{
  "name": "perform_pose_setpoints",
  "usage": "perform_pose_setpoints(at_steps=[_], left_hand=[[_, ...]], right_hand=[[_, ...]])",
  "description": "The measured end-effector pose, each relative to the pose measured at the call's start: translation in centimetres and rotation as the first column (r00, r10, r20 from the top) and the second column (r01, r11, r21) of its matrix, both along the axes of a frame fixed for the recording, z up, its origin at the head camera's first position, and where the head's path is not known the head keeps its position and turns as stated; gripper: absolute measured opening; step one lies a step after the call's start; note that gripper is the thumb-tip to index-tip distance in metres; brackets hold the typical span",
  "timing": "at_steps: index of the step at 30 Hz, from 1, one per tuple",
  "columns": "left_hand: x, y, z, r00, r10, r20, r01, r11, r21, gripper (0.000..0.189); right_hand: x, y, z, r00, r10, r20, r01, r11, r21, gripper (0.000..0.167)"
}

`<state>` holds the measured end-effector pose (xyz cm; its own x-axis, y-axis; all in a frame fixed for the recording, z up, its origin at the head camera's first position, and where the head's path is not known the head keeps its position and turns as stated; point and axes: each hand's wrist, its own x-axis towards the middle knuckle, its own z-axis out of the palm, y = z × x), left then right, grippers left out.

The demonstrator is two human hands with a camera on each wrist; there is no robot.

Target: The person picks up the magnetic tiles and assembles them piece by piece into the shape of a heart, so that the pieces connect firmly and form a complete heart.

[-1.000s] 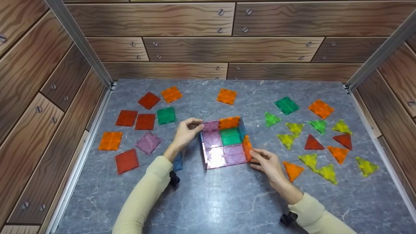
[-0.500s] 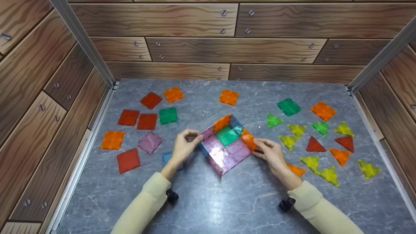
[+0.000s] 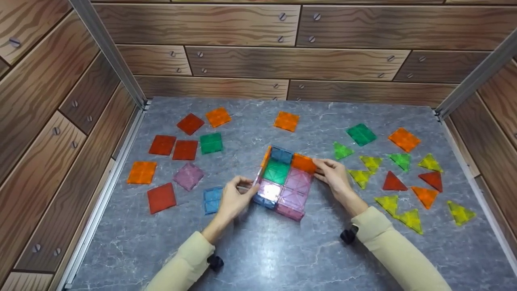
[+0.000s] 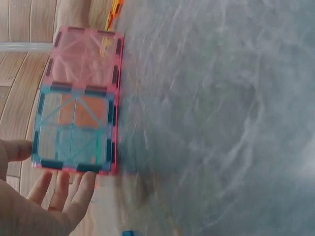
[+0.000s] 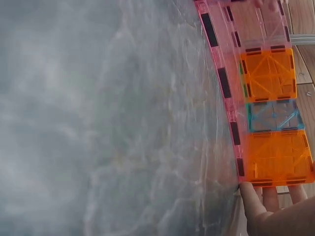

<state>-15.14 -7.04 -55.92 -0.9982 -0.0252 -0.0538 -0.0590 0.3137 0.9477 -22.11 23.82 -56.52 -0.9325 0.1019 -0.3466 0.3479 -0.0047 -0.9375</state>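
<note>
A low open-topped box of magnetic tiles stands in the middle of the head view. Its floor has one green tile and purple ones. Orange and blue tiles form the back wall, orange and purple the left, blue and purple the front; the right side has no wall. My left hand grips the box's front left corner, thumb at the blue wall tile in the left wrist view. My right hand holds the back right corner, fingers at the orange wall tile in the right wrist view.
A blue square tile lies beside my left hand, partly covered by it. Red squares and other squares lie on the left. Yellow triangles and other triangles spread at right. An orange square lies behind the box. Wood-patterned walls enclose the table.
The box has turned counterclockwise, its green floor tile passing from back right to back left. My left hand has come nearer the body and my right hand has moved farther back.
</note>
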Motion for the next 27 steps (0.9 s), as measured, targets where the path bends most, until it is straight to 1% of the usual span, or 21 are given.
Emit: perform_pose_setpoints(at_steps=[2,4,8,9,11,13,15,17,20,23,25,27], left_hand=[[-0.9,0.0,0.2,1.0,-0.014,-0.012,0.014,1.0,0.0,0.029],[-2.1,0.1,0.3,0.999,-0.034,-0.023,0.034,0.999,0.003,0.03],[-4.3,0.1,0.3,0.997,-0.077,-0.011,0.077,0.997,-0.002,0.035],[-4.7,0.1,0.3,0.996,-0.087,-0.005,0.087,0.996,-0.009,0.036],[-5.1,0.1,0.3,0.995,-0.1,0.018,0.101,0.995,-0.01,0.036],[-5.2,0.0,0.3,0.993,-0.114,0.027,0.114,0.993,-0.007,0.036],[-4.9,0.1,0.3,0.991,-0.128,0.037,0.128,0.992,0.013,0.035],[-4.5,0.2,0.3,0.99,-0.129,0.049,0.127,0.991,0.044,0.034],[-3.9,0.3,0.3,0.991,-0.113,0.071,0.106,0.99,0.098,0.035],[-3.3,0.3,0.2,0.993,-0.084,0.086,0.073,0.989,0.128,0.036],[-3.1,0.3,0.2,0.994,-0.073,0.084,0.062,0.99,0.128,0.037],[-3.0,0.3,0.2,0.994,-0.067,0.081,0.057,0.991,0.125,0.036]], right_hand=[[0.1,-0.2,-0.1,0.999,-0.034,-0.004,0.034,0.999,0.012,0.048],[0.5,-0.4,-0.1,0.998,-0.066,0.006,0.066,0.998,0.017,0.048],[1.0,-0.7,-0.1,0.994,-0.102,0.033,0.103,0.994,-0.025,0.044],[1.0,-0.8,-0.1,0.994,-0.102,0.037,0.103,0.994,-0.038,0.044],[0.9,-0.9,-0.2,0.994,-0.1,0.04,0.102,0.993,-0.066,0.045],[0.5,-1.0,-0.3,0.995,-0.088,0.044,0.091,0.992,-0.081,0.048],[0.1,-1.1,-0.3,0.996,-0.077,0.046,0.08,0.993,-0.084,0.051],[-0.4,-1.2,-0.3,0.997,-0.059,0.043,0.062,0.995,-0.077,0.054],[-1.2,-1.5,-0.1,0.999,-0.028,0.046,0.031,0.997,-0.077,0.056],[-2.1,-1.4,0.4,0.997,0.041,0.059,-0.037,0.997,-0.066,0.058],[-2.7,-0.8,1.0,0.995,0.086,0.047,-0.085,0.996,-0.025,0.055],[-3.6,0.6,1.6,0.991,0.137,-0.003,-0.136,0.988,0.069,0.054]])
